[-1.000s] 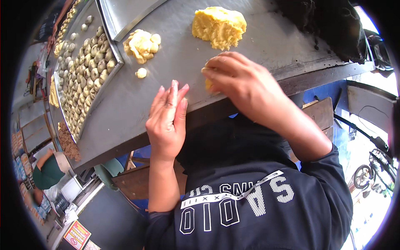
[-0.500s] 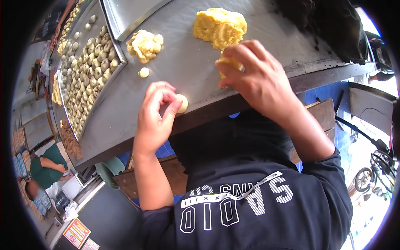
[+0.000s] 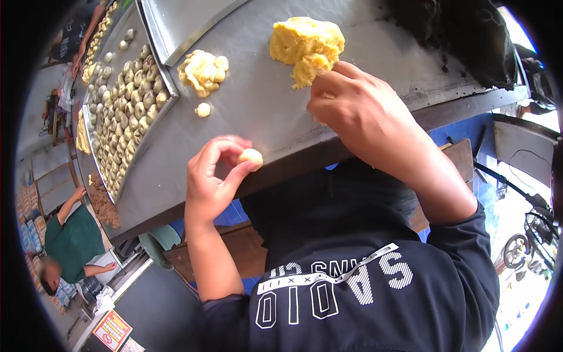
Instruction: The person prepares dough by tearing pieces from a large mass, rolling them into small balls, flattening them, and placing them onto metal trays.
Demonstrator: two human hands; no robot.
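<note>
My left hand (image 3: 212, 179) pinches a small pale dough ball (image 3: 251, 157) between thumb and fingers, just over the table's near edge. To the right, my right hand (image 3: 355, 108) is closed, its fingertips curled together beside a big lump of crumbly yellow dough (image 3: 305, 41). A smaller yellow chunk (image 3: 312, 67) leans against the lump's near side, next to my knuckles. What my right fingers hold is mostly hidden; only a small pale spot shows between them. Left of centre lie a heap of pale dough pieces (image 3: 203, 70) and one loose small ball (image 3: 202, 110).
A metal tray (image 3: 171, 94) of many shaped dough balls stands on the left, beside another tray (image 3: 167, 50). Brown crumbs (image 3: 104, 202) lie at the table's left end. Black cloth or plastic (image 3: 463, 35) covers the far right. A person in green (image 3: 73, 240) is at lower left.
My right hand has closed its fingers, and the smaller yellow chunk now sits against the lump. My left hand has turned slightly, lifting the dough ball into clearer view. The person in green has moved.
</note>
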